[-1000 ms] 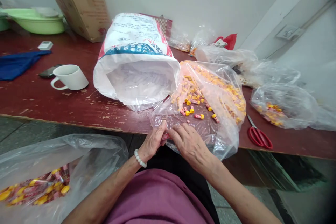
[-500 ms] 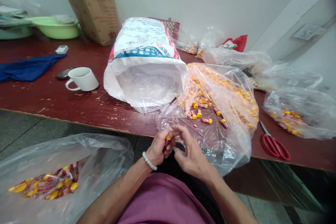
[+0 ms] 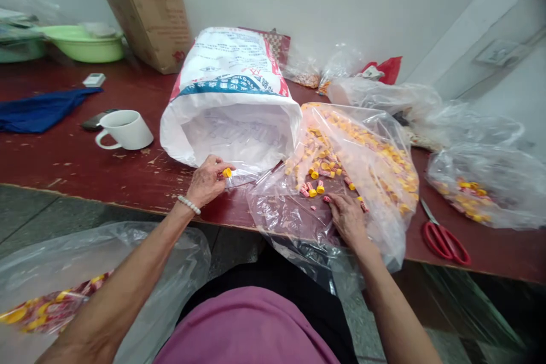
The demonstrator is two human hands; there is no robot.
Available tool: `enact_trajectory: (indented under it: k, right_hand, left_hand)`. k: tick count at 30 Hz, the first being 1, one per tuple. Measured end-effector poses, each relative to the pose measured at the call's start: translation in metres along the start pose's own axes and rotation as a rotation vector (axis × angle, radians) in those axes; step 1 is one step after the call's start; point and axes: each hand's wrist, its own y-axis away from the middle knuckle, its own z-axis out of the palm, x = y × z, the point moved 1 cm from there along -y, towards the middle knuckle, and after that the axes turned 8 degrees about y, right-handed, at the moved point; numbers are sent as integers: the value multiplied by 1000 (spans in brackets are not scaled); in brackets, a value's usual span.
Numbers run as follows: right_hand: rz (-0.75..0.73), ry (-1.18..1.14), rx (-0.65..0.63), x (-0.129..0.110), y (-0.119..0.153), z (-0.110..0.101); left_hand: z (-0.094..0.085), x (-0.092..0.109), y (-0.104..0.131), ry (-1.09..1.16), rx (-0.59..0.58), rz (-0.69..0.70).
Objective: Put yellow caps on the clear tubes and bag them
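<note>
My left hand [image 3: 209, 181], with a beaded bracelet at the wrist, pinches a small piece with a yellow cap [image 3: 227, 172] at the mouth of the white printed sack [image 3: 230, 91]. Over the clear plastic bag [image 3: 294, 210] on the right, my right hand [image 3: 347, 216] has its fingertips on a small red tube [image 3: 327, 198]. Several red-and-pink tubes with yellow caps [image 3: 320, 187] lie loose just beyond it. A large heap of them [image 3: 375, 148] shows through the bag's film.
Red-handled scissors [image 3: 446, 242] lie at the right table edge. A white mug [image 3: 125, 129] and blue cloth [image 3: 42, 109] are on the left. Another bag of capped tubes [image 3: 46, 310] is low at the left. A cardboard box [image 3: 157, 17] stands behind.
My hands, close together before, have parted. The left moved up and left to the sack's mouth with the capped piece; the right moved out to the tubes on the bag.
</note>
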Motion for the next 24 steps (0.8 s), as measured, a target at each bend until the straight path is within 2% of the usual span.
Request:
enact_trajectory:
  k: [3,5,7,9,11,12,14,16,20,24]
  right_hand:
    - [40,-15,22,0,2,-2]
    - [99,-32,57,-5,4,-8]
    - [189,-161,69,-18,7,-18]
    - [251,-418,27,-41,11,-29]
    - [199,-649,-30,-73,13,-39]
    - [125,-681,-32,-90,14,-45]
    - [-43,-646,22,-119,14,-53]
    - [-182,-561,65,-138,14,-58]
    - [-328,-433,-2,-147,18,-64]
    - [-290,-459,-114,-142,21,-74]
  left_hand:
    - [5,-10,-16,-343,-203,198]
    - [6,-14,-22,-383,-278,224]
    - [5,-13,-22,-405,-306,236]
    - [4,-6,-15,-375,-271,220]
    - [7,7,-1,-308,-234,203]
    - [10,16,7,-254,-236,192]
    - [19,34,25,-87,-305,136]
    - [30,51,42,110,-408,31]
    - [48,71,61,412,-520,-184]
    - [59,74,71,700,-562,-336]
